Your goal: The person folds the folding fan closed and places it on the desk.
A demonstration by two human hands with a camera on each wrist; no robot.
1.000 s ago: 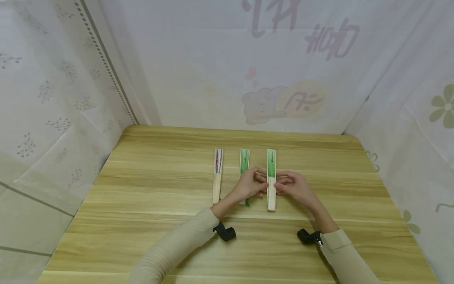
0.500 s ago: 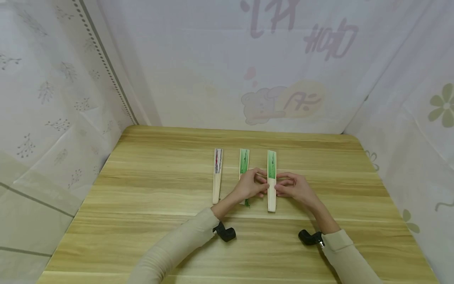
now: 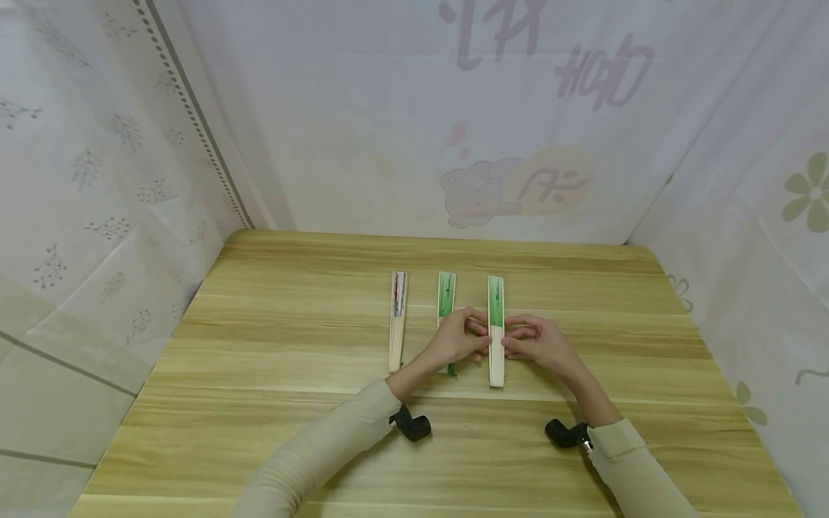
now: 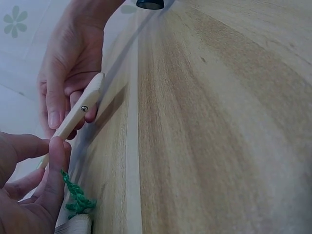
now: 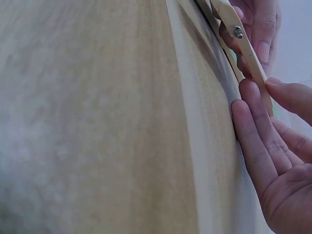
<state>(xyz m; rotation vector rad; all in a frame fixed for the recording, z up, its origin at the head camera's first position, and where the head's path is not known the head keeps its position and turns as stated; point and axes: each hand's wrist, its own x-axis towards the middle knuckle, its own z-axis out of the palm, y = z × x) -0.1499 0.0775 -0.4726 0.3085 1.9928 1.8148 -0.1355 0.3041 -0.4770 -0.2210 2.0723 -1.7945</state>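
Both hands hold the rightmost folding fan [image 3: 496, 356], which is folded, with green printed paper at its far end and pale ribs at its near end. My left hand [image 3: 456, 337] pinches its left edge, and my right hand [image 3: 540, 345] pinches the right edge. In the left wrist view the fan's riveted end [image 4: 84, 108] is tilted and raised off the table, with a shadow beneath it. A second green folded fan [image 3: 446, 291] lies partly hidden under my left hand; its green tassel [image 4: 78, 197] shows. Further left lies a folded fan with grey and red print [image 3: 398, 320].
The fans are on a wood-grain table [image 3: 291, 309]. Printed cloth [image 3: 363, 129] hangs behind it and on both sides. A black wrist camera [image 3: 412, 424] sits at the left cuff, another black camera [image 3: 565, 433] at the right.
The held fan has shifted slightly towards me. Both hands keep nearly the same place and grip, and the other two fans have not moved.
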